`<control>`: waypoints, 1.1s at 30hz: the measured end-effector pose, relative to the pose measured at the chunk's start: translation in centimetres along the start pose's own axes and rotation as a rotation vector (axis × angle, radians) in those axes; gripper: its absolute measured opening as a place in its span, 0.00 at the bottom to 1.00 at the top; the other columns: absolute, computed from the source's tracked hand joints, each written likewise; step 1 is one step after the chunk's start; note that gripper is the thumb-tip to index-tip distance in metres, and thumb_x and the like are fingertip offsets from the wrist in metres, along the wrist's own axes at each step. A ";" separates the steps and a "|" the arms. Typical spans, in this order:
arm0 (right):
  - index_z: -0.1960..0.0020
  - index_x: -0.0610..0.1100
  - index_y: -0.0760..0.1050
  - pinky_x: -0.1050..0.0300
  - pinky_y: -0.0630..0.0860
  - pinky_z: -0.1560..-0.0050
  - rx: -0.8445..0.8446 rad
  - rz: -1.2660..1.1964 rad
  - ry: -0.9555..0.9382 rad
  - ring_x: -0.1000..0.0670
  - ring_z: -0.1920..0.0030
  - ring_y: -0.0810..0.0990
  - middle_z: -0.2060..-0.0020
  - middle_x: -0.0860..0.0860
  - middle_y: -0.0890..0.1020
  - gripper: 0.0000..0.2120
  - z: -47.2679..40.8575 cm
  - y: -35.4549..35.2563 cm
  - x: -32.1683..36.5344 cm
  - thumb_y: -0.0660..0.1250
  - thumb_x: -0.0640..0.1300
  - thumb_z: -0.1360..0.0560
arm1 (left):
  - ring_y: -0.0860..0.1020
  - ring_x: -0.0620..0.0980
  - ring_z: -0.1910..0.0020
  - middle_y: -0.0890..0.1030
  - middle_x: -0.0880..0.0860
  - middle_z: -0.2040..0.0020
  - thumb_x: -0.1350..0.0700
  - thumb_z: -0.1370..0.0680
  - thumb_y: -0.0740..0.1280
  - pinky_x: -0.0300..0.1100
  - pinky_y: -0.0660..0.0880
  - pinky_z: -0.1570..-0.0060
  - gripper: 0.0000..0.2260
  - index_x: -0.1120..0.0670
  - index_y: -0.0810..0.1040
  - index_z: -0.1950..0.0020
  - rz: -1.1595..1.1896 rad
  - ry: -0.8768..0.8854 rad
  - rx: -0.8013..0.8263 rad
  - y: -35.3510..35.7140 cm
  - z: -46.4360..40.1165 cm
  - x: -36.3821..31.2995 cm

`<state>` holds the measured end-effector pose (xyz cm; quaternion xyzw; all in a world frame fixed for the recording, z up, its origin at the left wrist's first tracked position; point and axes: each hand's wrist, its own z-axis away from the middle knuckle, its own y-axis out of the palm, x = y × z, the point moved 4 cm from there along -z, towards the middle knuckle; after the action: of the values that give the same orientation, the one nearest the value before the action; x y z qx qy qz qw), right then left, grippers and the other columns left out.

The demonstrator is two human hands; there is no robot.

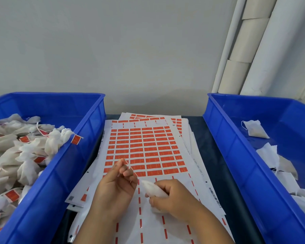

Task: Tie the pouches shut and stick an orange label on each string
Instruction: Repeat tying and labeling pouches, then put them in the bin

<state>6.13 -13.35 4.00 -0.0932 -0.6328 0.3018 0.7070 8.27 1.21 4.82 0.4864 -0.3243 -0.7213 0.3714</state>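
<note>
Head view: right hand [173, 196] is closed around a white pouch [152, 189], fingers curled over it, the pouch's pointed end sticking out toward the left. Left hand [115, 184] is partly curled, thumb and fingertips pinched on a thin string [130, 167] that runs from the pouch up and left to the fingertips, pulled taut. Both hands sit over the near part of a label sheet [144, 148], just above its surface; contact with the sheet cannot be told.

The sheet lies in the middle of a dark table [220, 175], on top of a loose stack of similar sheets. Far half of the sheet holds rows of orange labels [149, 144]; near half is mostly peeled, only thin orange strips left.

Left: blue bin [60, 175] heaped with tied pouches [25, 155], many with an orange label on the string, one label hanging over the bin's right rim. Right: second blue bin [236, 155] with a few loose pouches [254, 129] without labels, one far, more bunched at the near right.

Behind: pale wall, white pipes [250, 50] at far right.
</note>
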 end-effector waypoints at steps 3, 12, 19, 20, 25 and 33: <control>0.61 0.53 0.79 0.66 0.73 0.53 0.109 -0.092 0.012 0.54 0.54 0.79 0.61 0.64 0.81 0.06 0.5 -0.4 0.2 0.69 0.52 0.26 | 0.72 0.45 0.73 0.72 0.51 0.70 0.55 0.22 0.61 0.38 0.74 0.72 0.07 0.54 0.77 0.56 -0.020 -0.013 -0.051 -0.3 -0.2 0.3; 0.49 0.46 0.81 0.46 0.78 0.42 -0.131 -1.009 -0.103 0.44 0.48 0.83 0.53 0.46 0.84 0.15 0.9 -3.0 0.2 0.77 0.49 0.33 | 0.77 0.47 0.66 0.78 0.49 0.68 0.53 0.23 0.65 0.37 0.75 0.62 0.05 0.50 0.78 0.58 -1.000 0.317 -0.320 -0.1 -0.1 0.0; 0.52 0.57 0.81 0.59 0.80 0.53 -0.520 -0.481 0.067 0.54 0.51 0.82 0.53 0.62 0.83 0.06 0.7 -3.5 -1.2 0.70 0.56 0.28 | 0.76 0.41 0.61 0.77 0.39 0.62 0.51 0.24 0.67 0.24 0.70 0.68 0.07 0.42 0.73 0.61 -1.586 0.496 0.035 1.3 0.8 2.0; 0.53 0.60 0.80 0.65 0.78 0.56 -0.511 -0.422 0.053 0.57 0.52 0.81 0.55 0.65 0.82 0.04 0.6 -3.2 -1.1 0.69 0.56 0.27 | 0.76 0.40 0.60 0.77 0.40 0.62 0.53 0.24 0.67 0.24 0.71 0.67 0.08 0.42 0.74 0.62 -1.561 0.528 0.056 1.4 0.9 1.9; 0.55 0.63 0.76 0.77 0.67 0.66 -0.386 -0.170 -0.022 0.64 0.57 0.77 0.60 0.72 0.76 0.02 0.1 -1.7 -0.5 0.67 0.55 0.25 | 0.72 0.32 0.55 0.75 0.40 0.61 0.57 0.25 0.68 0.24 0.70 0.62 0.11 0.43 0.74 0.64 -1.523 0.664 0.159 1.7 1.4 1.6; 0.55 0.59 0.75 0.73 0.71 0.59 -0.201 -0.075 -0.084 0.56 0.52 0.78 0.55 0.63 0.80 0.05 -0.3 -0.5 -0.5 0.69 0.49 0.25 | 0.74 0.35 0.54 0.74 0.36 0.55 0.52 0.22 0.63 0.22 0.70 0.62 0.07 0.40 0.71 0.57 -1.484 0.620 0.123 1.3 0.7 1.7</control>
<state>6.59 -13.97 3.77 -0.1270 -0.6921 0.2139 0.6776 7.51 -0.87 5.37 0.7725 0.1619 -0.5932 -0.1587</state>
